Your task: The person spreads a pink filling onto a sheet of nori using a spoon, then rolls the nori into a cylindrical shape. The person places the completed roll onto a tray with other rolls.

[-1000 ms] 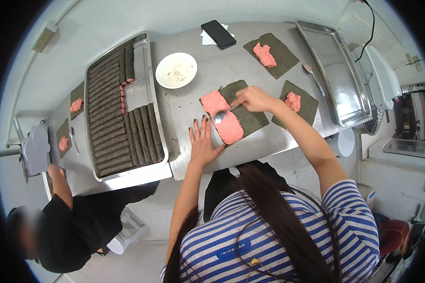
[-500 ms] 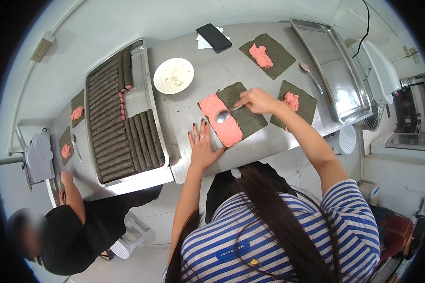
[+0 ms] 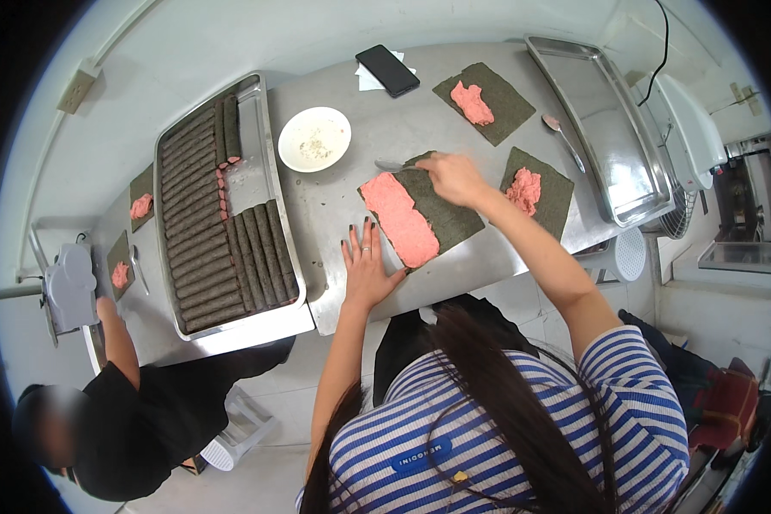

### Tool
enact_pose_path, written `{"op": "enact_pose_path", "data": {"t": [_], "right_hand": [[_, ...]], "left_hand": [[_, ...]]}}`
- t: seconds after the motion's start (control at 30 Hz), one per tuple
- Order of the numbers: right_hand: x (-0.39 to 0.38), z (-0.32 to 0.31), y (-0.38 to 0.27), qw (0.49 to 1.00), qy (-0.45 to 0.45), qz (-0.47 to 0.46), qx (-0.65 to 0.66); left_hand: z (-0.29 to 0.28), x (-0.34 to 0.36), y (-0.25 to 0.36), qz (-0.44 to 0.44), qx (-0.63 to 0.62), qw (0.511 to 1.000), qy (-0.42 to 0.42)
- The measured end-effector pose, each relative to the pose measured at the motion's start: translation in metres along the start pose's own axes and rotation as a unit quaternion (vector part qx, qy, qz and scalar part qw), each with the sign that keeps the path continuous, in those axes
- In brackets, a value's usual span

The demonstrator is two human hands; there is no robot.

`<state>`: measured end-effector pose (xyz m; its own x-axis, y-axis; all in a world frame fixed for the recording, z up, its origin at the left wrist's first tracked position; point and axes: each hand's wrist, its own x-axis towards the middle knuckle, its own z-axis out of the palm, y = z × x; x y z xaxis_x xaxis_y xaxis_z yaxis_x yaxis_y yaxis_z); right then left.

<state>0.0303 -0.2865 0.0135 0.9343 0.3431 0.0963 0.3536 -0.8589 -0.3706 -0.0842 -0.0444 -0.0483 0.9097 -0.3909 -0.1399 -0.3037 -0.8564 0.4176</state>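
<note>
Spoon (image 3: 391, 165) moved up and off the pink paste (image 3: 403, 221) since the last frame; bowl end now sits past the far edge of the green sheet (image 3: 450, 224), over bare bench (image 3: 344, 201), can't tell if touching. Right hand (image 3: 454, 178) shifted with it, handle pinched between thumb and fingers, hand above the sheet's far part. Left hand (image 3: 367, 271) hasn't moved: palm down on the bench, fingers spread, thumb tip right at the sheet's near corner, contact unclear. Sheet lies flat in front of the person; paste is a smooth band along its left side, right side bare. White bowl (image 3: 314, 139) just left of the spoon, some residue inside. Left of that, steel tray (image 3: 247, 178) mostly full of dark rolls (image 3: 199, 218). Right side: two more sheets, near one (image 3: 552, 193) and far one (image 3: 512, 113), each with an unspread pink lump, then a second spoon (image 3: 567, 144) beside another steel tray (image 3: 604, 128). Phone (image 3: 387, 70) on white paper at the back.
</note>
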Motion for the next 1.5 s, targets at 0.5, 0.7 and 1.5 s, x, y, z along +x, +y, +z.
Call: {"op": "enact_pose_path", "data": {"t": [0.5,0.7,1.5], "right_hand": [[-0.037,0.027,-0.064,0.993,0.006,0.101,0.067],[-0.033,0.023,-0.079,0.995,-0.023,0.018,0.097],[-0.064,-0.021,-0.044,0.991,-0.132,0.038,0.001]], "left_hand": [[0.003,0.0,-0.001,0.002,-0.004,1.0,0.01],[0.002,-0.001,-0.002,-0.004,0.002,1.0,-0.003],[0.003,0.0,-0.003,-0.001,-0.004,1.0,0.003]]}}
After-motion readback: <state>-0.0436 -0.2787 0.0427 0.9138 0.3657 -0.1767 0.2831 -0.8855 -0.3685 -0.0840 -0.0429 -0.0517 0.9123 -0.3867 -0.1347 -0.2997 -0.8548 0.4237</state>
